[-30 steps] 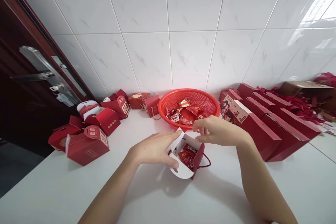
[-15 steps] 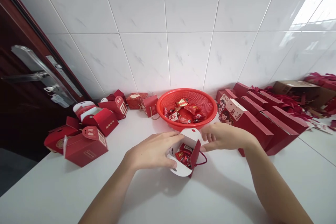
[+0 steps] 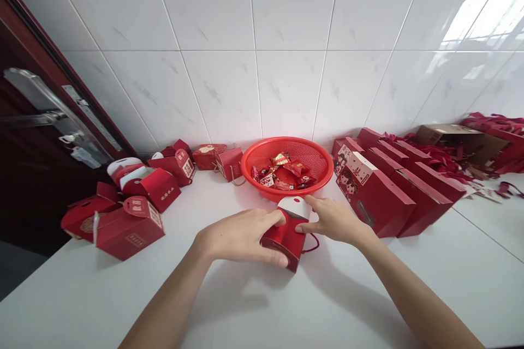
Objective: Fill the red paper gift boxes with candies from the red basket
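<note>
A small red box point(image 3: 290, 237) stands on the white table in front of me, its near flap folded over the top and its far white flap point(image 3: 295, 206) sticking up. My left hand point(image 3: 245, 237) grips the box from the left, thumb on the near side and fingers on the top. On the right side, my right hand point(image 3: 329, 218) holds the box between thumb and fingers near the white flap. A dark red cord point(image 3: 313, 245) loops out at the box's right. The box's inside is hidden.
A red basket point(image 3: 248, 166) with wrapped sweets point(image 3: 282, 161) stands behind the box. Red boxes point(image 3: 131, 226) sit at the left by the door point(image 3: 24, 174). Large red bags or boxes point(image 3: 380, 196) stand at the right, with an open cardboard box point(image 3: 450, 133) behind.
The near flap has folded over the sweets, which no longer show inside the box. My right hand has moved left onto the box. The view has shifted slightly right.
</note>
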The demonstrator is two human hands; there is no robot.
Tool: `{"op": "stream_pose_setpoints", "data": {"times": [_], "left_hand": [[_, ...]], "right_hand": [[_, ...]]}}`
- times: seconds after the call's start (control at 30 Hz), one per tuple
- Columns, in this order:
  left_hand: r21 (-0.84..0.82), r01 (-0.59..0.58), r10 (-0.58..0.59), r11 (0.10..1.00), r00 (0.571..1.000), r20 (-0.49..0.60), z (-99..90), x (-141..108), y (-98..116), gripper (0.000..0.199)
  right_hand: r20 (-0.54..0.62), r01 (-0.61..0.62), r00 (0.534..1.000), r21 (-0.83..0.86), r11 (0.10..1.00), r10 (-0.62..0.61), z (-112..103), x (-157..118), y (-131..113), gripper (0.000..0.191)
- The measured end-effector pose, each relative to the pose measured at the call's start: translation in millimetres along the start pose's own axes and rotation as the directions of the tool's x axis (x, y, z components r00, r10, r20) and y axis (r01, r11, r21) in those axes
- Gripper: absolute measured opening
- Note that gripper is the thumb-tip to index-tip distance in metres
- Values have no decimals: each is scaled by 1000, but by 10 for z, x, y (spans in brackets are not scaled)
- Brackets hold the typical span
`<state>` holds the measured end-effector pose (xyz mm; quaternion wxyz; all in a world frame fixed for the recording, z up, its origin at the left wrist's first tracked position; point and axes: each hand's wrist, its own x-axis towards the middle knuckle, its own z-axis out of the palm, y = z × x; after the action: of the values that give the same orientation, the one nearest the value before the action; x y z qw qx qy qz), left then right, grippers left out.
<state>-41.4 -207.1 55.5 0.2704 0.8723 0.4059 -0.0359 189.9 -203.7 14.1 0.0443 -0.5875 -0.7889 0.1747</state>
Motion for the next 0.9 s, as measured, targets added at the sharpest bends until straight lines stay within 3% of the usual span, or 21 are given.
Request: {"op": "stream_pose_setpoints", "data": {"times": [0.1,0.23,0.37,0.5,0.63,0.7,0.8,0.9], "left_hand": [[-21,-54,55,998,996,76,-17,0,-16,26],[-17,-36,37,999,997,61,-18,1,-24,10],[60,75,-73,995,997,-40,14,37,-51,20],[57,195,-190,979,978,-84,43,80,-83,35],[-31,89,-89,996,996,-24,41,148,-142,36],[-79,25,-21,997,999,50,33,199,-191,34],[-97,18,-6,995,992,127,24,273,-273,38],[-115,30,-13,993,989,148,26,317,-337,44]], "right_hand": [[18,28,999,-32,999,-27,5,-16,-18,46],[4,106,994,-17,994,-106,8,-69,-29,53],[-21,211,977,-11,977,-212,-25,-130,-73,48],[51,377,925,9,926,-377,-39,-158,-140,22],[97,438,892,50,897,-441,-16,-122,-149,10],[61,445,889,119,888,-454,-22,-81,-99,10],[9,391,915,227,892,-403,-45,-12,46,14],[113,239,953,286,928,-281,1,45,228,16]]}}
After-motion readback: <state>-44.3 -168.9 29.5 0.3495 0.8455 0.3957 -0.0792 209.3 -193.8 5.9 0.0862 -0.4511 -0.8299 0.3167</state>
